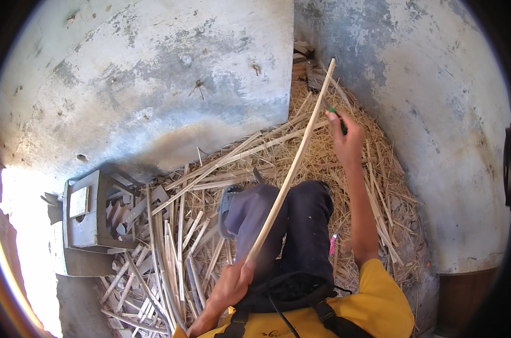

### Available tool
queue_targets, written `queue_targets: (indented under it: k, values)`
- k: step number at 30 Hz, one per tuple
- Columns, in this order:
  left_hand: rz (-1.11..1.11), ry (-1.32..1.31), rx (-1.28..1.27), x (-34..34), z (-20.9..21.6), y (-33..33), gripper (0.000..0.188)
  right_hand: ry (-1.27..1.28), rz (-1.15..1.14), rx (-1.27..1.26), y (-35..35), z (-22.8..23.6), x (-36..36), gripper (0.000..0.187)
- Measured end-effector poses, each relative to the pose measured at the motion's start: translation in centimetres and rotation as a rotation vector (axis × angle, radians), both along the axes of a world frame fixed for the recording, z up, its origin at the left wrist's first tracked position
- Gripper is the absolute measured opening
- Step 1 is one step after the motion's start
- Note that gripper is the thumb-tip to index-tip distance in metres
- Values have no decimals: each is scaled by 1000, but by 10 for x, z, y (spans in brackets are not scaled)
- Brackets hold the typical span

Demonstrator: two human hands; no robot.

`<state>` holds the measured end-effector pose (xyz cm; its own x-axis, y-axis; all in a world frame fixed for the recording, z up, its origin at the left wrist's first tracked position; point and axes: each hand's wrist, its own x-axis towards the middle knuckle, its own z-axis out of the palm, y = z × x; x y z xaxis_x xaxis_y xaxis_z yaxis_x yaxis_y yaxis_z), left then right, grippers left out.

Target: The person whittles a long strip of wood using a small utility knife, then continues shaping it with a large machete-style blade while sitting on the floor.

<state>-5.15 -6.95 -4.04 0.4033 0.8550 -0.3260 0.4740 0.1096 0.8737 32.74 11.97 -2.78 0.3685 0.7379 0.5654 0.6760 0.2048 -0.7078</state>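
Observation:
A long pale wooden strip runs slantwise up from my lap, across my thighs, to a tip near the far corner. My left hand is closed around its lower end at my waist. Farther out, my right hand grips a small knife with a green handle. Its thin blade is hard to make out but lies against or very close to the strip's upper part. My right arm is stretched forward, beside my right knee.
Shavings cover the floor. Several cut strips lie at my left, beside a grey wooden box. A pink-handled item rests by my right thigh. Worn walls meet ahead. A grey shoe shows beside my left knee.

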Motion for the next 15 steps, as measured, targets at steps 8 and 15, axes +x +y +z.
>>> queue_targets:
  k: [8, 15]
  values:
    - [34, -516, -502, -12, -16, 27, 51, 836, 417, -238, -36, 4, -28, 35]
    - [8, -625, -558, 0, -3, 45, 56, 358, 599, -83, -76, 10, -79, 22]
